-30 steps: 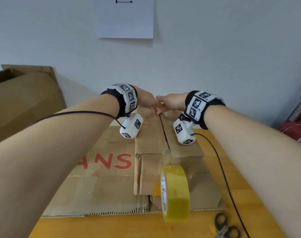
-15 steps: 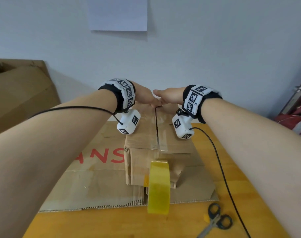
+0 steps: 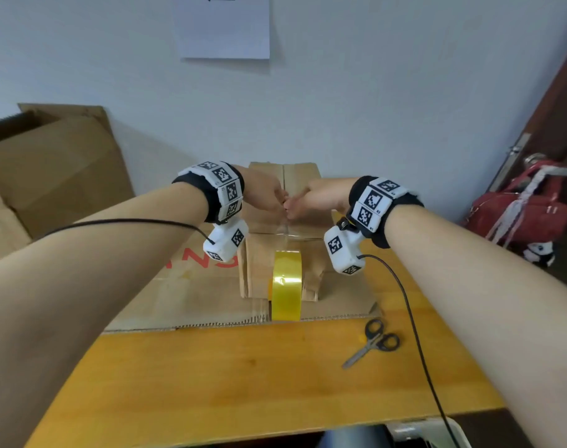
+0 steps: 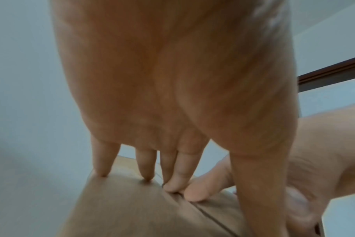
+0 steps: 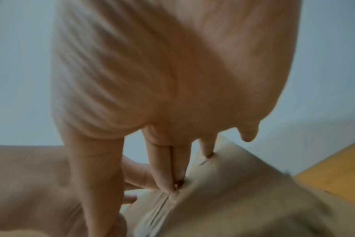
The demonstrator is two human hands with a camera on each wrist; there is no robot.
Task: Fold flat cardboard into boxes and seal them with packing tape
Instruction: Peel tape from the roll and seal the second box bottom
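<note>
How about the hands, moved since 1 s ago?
Yes: left hand and right hand slid nearer along the cardboard box seam; its far end now shows.

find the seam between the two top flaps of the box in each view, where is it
Head: the seam runs up the box top, centre frame, between both hands.
Left wrist: lower centre-right, slanting down-right from the left hand's fingertips.
Right wrist: lower centre, below the right hand's fingertips.
Shared landmark: fingertips of both hands meeting on it.
</note>
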